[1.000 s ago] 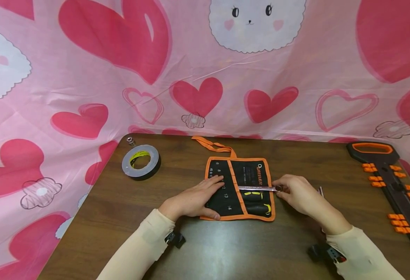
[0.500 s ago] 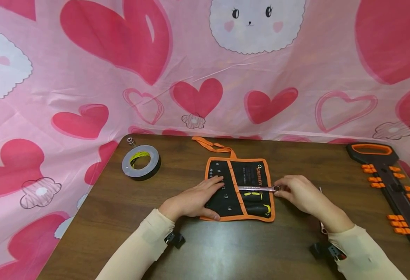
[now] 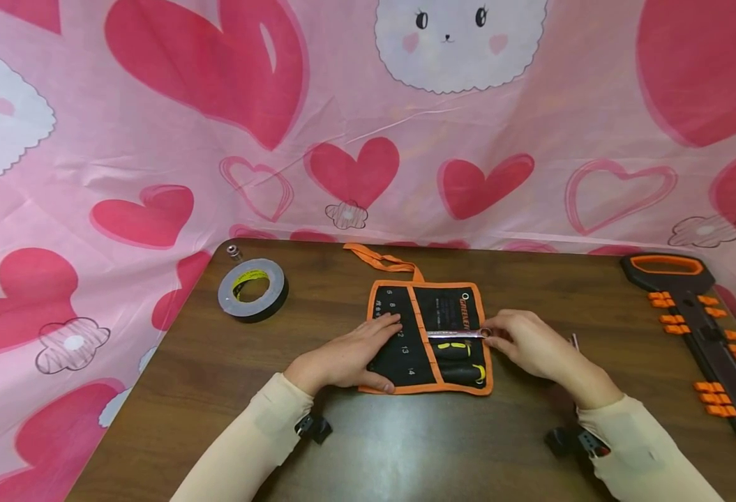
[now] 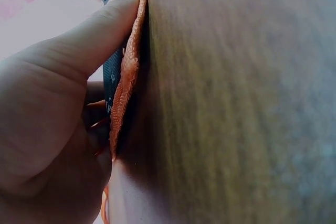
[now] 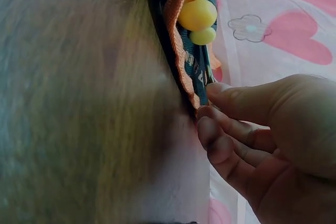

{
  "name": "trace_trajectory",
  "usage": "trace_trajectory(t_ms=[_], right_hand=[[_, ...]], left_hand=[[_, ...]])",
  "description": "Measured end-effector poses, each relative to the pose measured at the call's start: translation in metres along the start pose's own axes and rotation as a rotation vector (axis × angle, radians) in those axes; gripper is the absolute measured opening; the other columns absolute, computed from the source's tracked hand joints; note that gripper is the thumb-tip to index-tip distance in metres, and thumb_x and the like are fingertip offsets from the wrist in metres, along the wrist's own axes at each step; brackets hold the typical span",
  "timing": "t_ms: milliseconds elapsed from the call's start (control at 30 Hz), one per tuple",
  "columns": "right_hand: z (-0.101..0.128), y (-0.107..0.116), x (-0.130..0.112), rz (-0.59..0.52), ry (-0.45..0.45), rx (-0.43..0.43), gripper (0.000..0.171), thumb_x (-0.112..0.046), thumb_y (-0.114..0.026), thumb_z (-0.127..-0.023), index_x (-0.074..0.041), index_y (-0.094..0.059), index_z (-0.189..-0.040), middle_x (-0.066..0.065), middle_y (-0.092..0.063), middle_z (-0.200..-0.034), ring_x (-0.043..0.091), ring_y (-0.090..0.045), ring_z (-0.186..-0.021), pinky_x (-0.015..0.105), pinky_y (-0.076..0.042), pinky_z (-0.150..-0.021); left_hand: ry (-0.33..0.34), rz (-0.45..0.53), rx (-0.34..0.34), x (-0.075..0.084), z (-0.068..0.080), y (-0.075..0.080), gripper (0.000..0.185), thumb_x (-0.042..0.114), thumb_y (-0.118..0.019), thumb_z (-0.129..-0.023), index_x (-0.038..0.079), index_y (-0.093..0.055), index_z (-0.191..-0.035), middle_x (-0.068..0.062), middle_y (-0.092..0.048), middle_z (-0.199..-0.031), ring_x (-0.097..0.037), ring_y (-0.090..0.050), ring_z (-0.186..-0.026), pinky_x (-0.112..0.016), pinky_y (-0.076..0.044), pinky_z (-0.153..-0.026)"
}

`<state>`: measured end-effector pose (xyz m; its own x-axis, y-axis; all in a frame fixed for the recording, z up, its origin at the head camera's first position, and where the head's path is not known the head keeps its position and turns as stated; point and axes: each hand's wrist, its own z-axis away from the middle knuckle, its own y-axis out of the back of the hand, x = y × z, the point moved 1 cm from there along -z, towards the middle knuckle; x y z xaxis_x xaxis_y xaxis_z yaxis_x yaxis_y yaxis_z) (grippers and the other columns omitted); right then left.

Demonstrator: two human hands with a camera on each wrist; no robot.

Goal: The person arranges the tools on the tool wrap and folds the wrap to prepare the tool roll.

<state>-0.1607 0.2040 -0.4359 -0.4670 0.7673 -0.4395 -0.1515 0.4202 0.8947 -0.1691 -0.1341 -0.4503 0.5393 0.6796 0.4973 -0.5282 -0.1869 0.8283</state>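
Note:
A black tool pouch (image 3: 433,387) with orange edging and numbered pockets lies on the table. My left hand (image 3: 351,354) rests flat across its numbered side, fingers outstretched; in the left wrist view the thumb (image 4: 100,30) lies along the orange edge. With fingertips and thumb, my right hand (image 3: 527,341) pinches the ring end of a silver combination wrench (image 3: 452,335). The wrench's other end is hidden in a pocket near the middle of the pouch. Two black-and-yellow handles (image 3: 462,374) sit in pockets nearer me; the right wrist view shows a yellow handle end (image 5: 197,11).
Another silver tool (image 3: 574,341) lies mostly hidden under my right forearm. At the back left are a grey tape roll (image 3: 270,303) and a small metal socket (image 3: 234,252). A black rack (image 3: 716,341) with orange clips lies at the right. An orange strap (image 3: 374,259) trails behind the pouch.
The right hand has moved a little left with the wrench, which now reaches deeper into the pocket, its ring end over the pouch's right edge. The left hand has stayed in place.

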Motion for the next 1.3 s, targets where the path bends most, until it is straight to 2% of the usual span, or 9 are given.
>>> trace_trajectory(t_ms=[133,433,833,967,1133,1300], right_hand=[[-0.002,-0.001,-0.001,-0.014,0.004,-0.005,0.017,-0.009,-0.080,-0.097,-0.001,-0.081,-0.111,-0.001,-0.076,-0.094,0.008,-0.066,-0.084,0.037,-0.062,-0.076],[-0.011,-0.005,-0.002,-0.124,-0.018,-0.045,0.021,-0.011,-0.078,-0.099,0.000,-0.081,-0.116,-0.002,-0.077,-0.094,0.004,-0.064,-0.082,0.028,-0.059,-0.072],[-0.023,-0.012,-0.006,-0.138,0.026,-0.078,0.018,-0.009,-0.077,-0.099,-0.002,-0.081,-0.115,-0.004,-0.073,-0.091,0.003,-0.058,-0.080,0.025,-0.055,-0.070],[-0.025,-0.012,-0.007,-0.132,0.034,-0.100,0.019,-0.010,-0.078,-0.099,-0.002,-0.081,-0.117,-0.002,-0.075,-0.096,0.006,-0.062,-0.083,0.028,-0.058,-0.073],[-0.026,-0.011,-0.009,-0.111,0.043,-0.133,0.021,-0.011,-0.076,-0.100,-0.003,-0.081,-0.119,0.002,-0.077,-0.105,0.011,-0.068,-0.092,0.039,-0.063,-0.084],[-0.026,-0.012,-0.010,-0.120,0.013,-0.154,0.023,-0.012,-0.074,-0.102,-0.003,-0.080,-0.122,0.003,-0.076,-0.105,0.012,-0.067,-0.091,0.042,-0.063,-0.085]], left_hand=[[0.006,0.002,0.001,0.001,0.000,0.001,0.105,0.049,-0.085,-0.092,0.014,-0.026,-0.172,0.000,-0.014,-0.183,-0.020,-0.011,-0.170,-0.047,-0.023,-0.137],[0.008,-0.001,0.001,0.001,-0.001,0.001,0.105,0.050,-0.085,-0.092,0.014,-0.027,-0.172,0.000,-0.014,-0.183,-0.021,-0.012,-0.170,-0.049,-0.024,-0.136],[0.016,0.000,-0.002,0.002,-0.001,0.001,0.104,0.050,-0.085,-0.092,0.016,-0.028,-0.172,0.001,-0.014,-0.183,-0.021,-0.012,-0.170,-0.049,-0.025,-0.136],[0.010,-0.006,-0.004,0.002,-0.001,0.000,0.104,0.051,-0.085,-0.092,0.016,-0.027,-0.172,0.001,-0.014,-0.183,-0.021,-0.013,-0.170,-0.048,-0.026,-0.136],[0.013,-0.006,-0.006,0.002,0.000,0.001,0.105,0.051,-0.085,-0.092,0.015,-0.028,-0.172,0.000,-0.015,-0.183,-0.021,-0.013,-0.170,-0.049,-0.026,-0.136],[0.021,-0.001,-0.010,0.002,0.001,0.001,0.104,0.051,-0.085,-0.092,0.016,-0.028,-0.172,0.001,-0.014,-0.183,-0.021,-0.013,-0.170,-0.048,-0.026,-0.136]])
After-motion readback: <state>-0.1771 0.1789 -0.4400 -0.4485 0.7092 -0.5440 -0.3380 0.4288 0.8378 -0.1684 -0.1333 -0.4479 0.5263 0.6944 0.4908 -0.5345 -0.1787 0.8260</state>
